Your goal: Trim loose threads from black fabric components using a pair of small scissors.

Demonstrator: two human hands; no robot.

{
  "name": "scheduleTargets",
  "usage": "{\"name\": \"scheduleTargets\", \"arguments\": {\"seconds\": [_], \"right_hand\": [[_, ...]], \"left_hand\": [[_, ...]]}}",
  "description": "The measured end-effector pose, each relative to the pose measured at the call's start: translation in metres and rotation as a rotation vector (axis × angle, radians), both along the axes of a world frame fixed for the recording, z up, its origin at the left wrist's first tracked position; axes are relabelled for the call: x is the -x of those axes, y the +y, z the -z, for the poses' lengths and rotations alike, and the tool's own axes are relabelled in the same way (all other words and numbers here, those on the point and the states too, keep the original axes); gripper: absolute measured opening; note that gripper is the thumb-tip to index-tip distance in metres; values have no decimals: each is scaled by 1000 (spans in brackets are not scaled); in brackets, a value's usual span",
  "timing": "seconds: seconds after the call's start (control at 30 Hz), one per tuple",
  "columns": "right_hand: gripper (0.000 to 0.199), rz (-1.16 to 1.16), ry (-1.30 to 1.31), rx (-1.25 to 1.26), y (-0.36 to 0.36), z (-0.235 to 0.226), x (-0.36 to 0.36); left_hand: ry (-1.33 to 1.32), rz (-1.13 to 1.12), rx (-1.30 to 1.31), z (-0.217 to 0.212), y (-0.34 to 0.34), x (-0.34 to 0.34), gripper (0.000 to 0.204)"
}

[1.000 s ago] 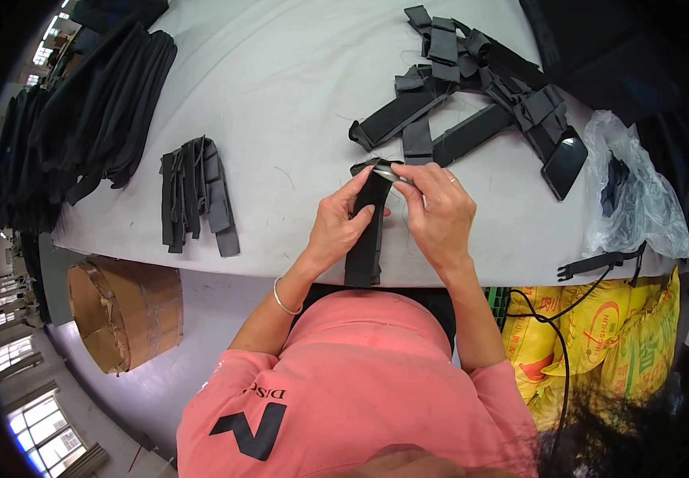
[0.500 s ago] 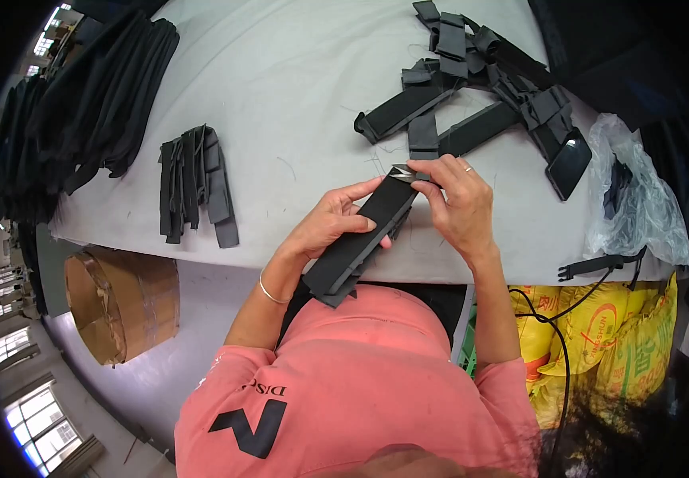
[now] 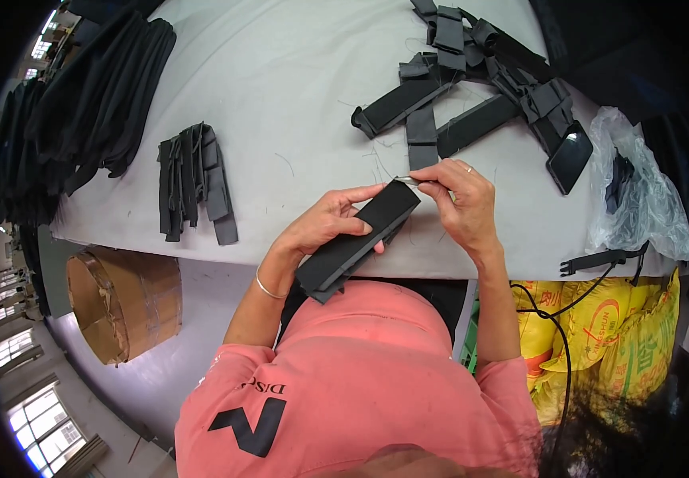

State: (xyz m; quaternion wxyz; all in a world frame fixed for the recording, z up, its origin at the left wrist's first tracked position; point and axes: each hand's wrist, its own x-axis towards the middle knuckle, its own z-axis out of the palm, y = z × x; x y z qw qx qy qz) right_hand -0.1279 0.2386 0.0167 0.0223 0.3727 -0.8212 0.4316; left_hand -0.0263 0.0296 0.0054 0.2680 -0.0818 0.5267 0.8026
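Note:
My left hand (image 3: pixel 330 225) grips a black fabric strip (image 3: pixel 360 239), thumb on top and fingers beneath. The strip slants from near my waist up toward the right, with greyer folded layers along its lower side. Close to its upper end, my right hand (image 3: pixel 464 205) pinches small silver thread snips (image 3: pixel 408 181); their tips meet the strip's top corner, and most of the handle is hidden by my fingers. Beyond my hands lies a tangled pile of black and grey fabric strips (image 3: pixel 449 40). A small bundle of similar strips (image 3: pixel 194 182) rests to the left.
A phone (image 3: pixel 569 159) and a clear plastic bag (image 3: pixel 633 187) lie at the right, with a black buckle strap (image 3: pixel 599 261) on the table edge. Dark garments (image 3: pixel 101 95) are stacked at far left. Below the table stand a cardboard drum (image 3: pixel 125 303) and yellow sacks (image 3: pixel 599 327).
The snips' blades, spread over the strip's end before, now sit at its top corner and look narrower. The strip has shifted slightly down and left with my left hand.

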Motion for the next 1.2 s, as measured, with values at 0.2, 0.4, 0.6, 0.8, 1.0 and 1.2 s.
{"name": "scheduleTargets", "arguments": {"seconds": [0.2,0.4,0.6,0.8,1.0,1.2], "right_hand": [[12,98,-473,241,-6,6,-14],[12,46,-404,214,-1,17,-30],[16,-160,2,146,-13,17,-47],[18,-143,38,125,-15,20,-48],[21,-9,-177,90,-14,-2,-49],[20,126,-139,137,-13,3,-39]], "left_hand": [[8,-17,-3,5,-1,-2,64],[63,-87,281,4,10,0,49],[8,-305,-71,-3,14,2,37],[75,-276,-13,7,12,-2,42],[170,-360,34,3,16,-1,43],[212,-290,65,10,15,-1,48]]}}
